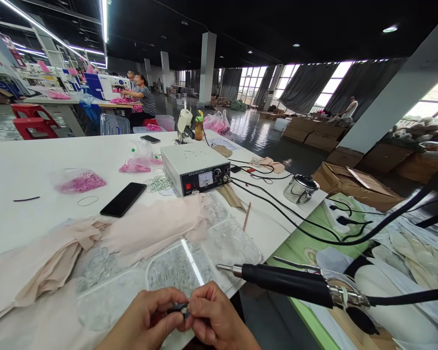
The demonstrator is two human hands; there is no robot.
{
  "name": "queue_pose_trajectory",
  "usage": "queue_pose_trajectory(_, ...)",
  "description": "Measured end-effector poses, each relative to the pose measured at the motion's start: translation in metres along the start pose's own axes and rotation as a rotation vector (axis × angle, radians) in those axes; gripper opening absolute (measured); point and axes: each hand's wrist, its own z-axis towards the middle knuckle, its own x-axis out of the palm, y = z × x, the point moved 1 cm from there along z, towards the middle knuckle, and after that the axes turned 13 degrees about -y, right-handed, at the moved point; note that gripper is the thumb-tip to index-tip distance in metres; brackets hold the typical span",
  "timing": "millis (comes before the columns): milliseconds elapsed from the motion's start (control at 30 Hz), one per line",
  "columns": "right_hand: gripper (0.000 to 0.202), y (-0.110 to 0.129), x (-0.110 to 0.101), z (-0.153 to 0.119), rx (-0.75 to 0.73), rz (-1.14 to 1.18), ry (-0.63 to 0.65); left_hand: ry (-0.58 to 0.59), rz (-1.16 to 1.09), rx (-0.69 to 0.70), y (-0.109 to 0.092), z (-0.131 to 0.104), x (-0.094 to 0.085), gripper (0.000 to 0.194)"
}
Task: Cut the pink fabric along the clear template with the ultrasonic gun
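Note:
At the bottom middle, my left hand (148,313) pinches a small dark object (177,308) between thumb and fingers. Close against it, my right hand (211,311) has thumb and fingertips pressed on the object's right end. Fingers hide most of the object, so its kind is unclear. Right of the hands, a black pen-shaped tool (284,281) with a metal tip points left. Beyond the hands lies a patterned grey mat (178,267) with light pink fabric (156,226) over part of it. More folded fabric (47,262) is at the left.
A control box (193,167) with cables stands on the white table (14,160). Near it are a black phone (123,199), bags of pink pieces (81,181) and a glass jar (301,188). A green surface (306,311) holds a power strip (337,214). People sit or stand far back.

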Motion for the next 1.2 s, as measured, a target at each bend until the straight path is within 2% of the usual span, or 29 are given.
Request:
queue_pose_trajectory(200, 0.038, 0.004, 0.002, -0.002, 0.014, 0.012, 0.046, -0.025, 0.026, 0.022, -0.002, 0.004, -0.005, 0.052)
queue_pose_trajectory(633, 0.034, 0.003, 0.0, -0.003, 0.093, 0.031, 0.095, 0.124, 0.132, -0.011, -0.038, 0.004, -0.01, 0.027)
queue_pose_trajectory(733, 0.034, 0.002, 0.001, -0.003, 0.128, 0.037, 0.113, 0.16, 0.122, -0.029, -0.042, 0.004, -0.01, 0.026)
queue_pose_trajectory(1200, 0.026, -0.005, 0.002, -0.003, 0.169, 0.041, 0.16, 0.138, 0.117, -0.071, -0.039, 0.004, -0.014, 0.035)
